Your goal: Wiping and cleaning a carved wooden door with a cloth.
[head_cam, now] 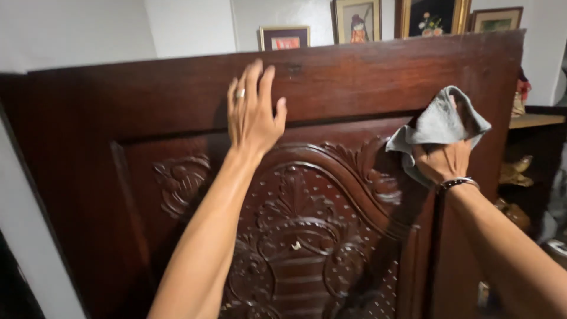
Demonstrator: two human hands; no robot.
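Left hand (253,115) rests flat, fingers (255,77) released, on a carved dark wooden door (354,77). Right hand (443,159) presses a gray cloth (437,124), fingers grasping it, against the door.

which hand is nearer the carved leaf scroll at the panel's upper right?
Right. The right hand, gripping a grey cloth, sits just right of the carved leaf scroll, close beside it. The left hand lies flat on the top rail, well to the scroll's left and higher.

grey cloth (437,125) | crumpled, pressed on panel's right side || carved dark wooden panel (331,236) | upright, glossy
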